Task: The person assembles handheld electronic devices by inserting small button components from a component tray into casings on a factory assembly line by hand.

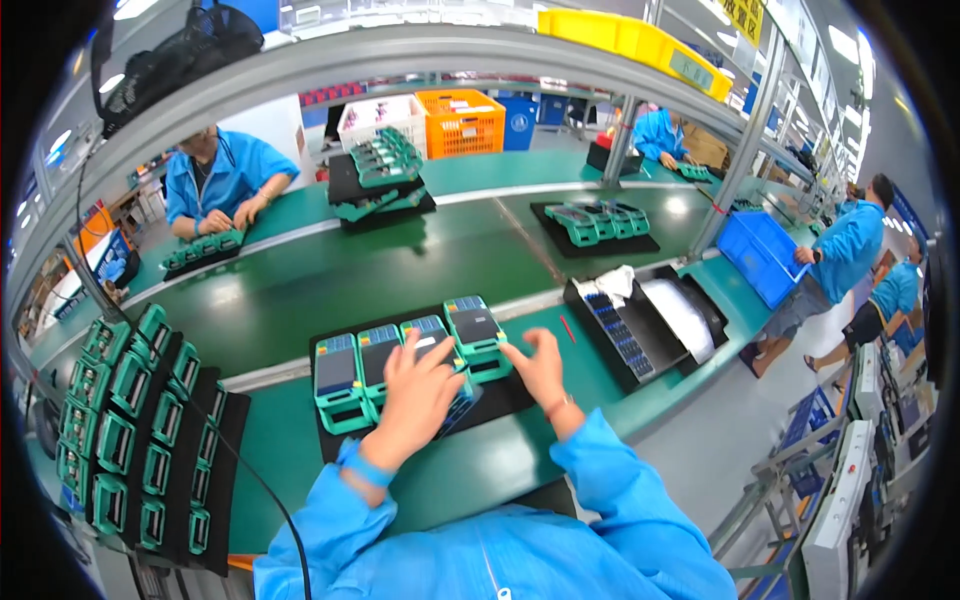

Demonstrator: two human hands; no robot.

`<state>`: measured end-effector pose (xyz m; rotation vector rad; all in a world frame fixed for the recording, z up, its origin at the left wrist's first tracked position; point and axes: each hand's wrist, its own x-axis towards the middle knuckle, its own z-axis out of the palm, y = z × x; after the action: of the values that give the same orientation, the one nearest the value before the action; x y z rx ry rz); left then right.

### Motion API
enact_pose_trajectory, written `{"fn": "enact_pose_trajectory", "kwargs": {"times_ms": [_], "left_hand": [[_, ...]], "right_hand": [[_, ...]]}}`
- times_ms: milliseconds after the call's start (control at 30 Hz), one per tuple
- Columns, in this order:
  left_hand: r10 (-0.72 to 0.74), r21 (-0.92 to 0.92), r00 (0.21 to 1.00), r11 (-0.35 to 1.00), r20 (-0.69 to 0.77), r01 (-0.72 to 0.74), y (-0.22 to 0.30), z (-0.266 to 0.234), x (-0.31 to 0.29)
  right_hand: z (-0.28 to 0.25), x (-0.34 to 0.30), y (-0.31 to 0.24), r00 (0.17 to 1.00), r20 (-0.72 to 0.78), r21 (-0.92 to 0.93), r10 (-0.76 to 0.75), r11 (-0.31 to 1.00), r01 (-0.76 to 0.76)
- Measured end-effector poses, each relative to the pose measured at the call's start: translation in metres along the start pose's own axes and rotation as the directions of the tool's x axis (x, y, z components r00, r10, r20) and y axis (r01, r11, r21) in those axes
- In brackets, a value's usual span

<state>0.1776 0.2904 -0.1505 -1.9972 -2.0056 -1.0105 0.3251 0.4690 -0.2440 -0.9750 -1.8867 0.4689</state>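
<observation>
In front of me several green plastic frames with dark panels stand in a row on a black mat (335,443). My left hand (412,398) is over the middle frames, its fingers spread and slightly blurred. Beneath its palm side a blue-celled panel (458,410) is partly hidden; I cannot tell whether the hand touches it. At the right end of the row, a green frame with a dark panel (476,328) sits a little farther back. My right hand (542,372) is beside that frame, thumb and forefinger apart, the thumb at or near its edge.
Stacked green frames (115,440) with black mats rise at my left. A black box (640,345) holding blue-celled strips stands at right, near a red stick (568,330). Across the belt are more frames (597,222) and a co-worker (225,180). A dark cable (255,475) hangs near my left arm.
</observation>
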Motion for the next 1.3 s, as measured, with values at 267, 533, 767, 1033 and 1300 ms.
{"fn": "enact_pose_trajectory", "kwargs": {"times_ms": [267,533,767,1033,1300], "left_hand": [[-0.636,-0.713,0.452,0.702,-0.625,0.001,-0.066,-0.161,-0.092],[-0.800,-0.865,0.533,0.448,-0.275,0.226,-0.094,-0.108,-0.120],[-0.745,-0.592,0.588,0.639,-0.317,0.491,-0.082,-0.115,-0.131],[-0.678,-0.474,0.609,0.730,-0.412,0.493,-0.074,-0.157,-0.153],[-0.608,-0.457,0.717,0.774,-0.341,0.438,-0.066,-0.156,-0.162]], "right_hand": [[-0.019,-0.105,-0.104,-0.085,0.996,-0.089,-0.040,-0.118,-0.989],[0.080,-0.035,-0.096,0.124,0.992,0.082,-0.038,-0.551,-0.830],[0.207,0.091,-0.029,0.577,0.779,0.626,0.246,-0.363,-0.690],[0.209,0.050,-0.132,0.423,0.901,0.365,0.100,0.351,-0.862],[0.185,0.027,-0.210,0.238,0.954,0.297,-0.180,0.659,-0.691]]}}
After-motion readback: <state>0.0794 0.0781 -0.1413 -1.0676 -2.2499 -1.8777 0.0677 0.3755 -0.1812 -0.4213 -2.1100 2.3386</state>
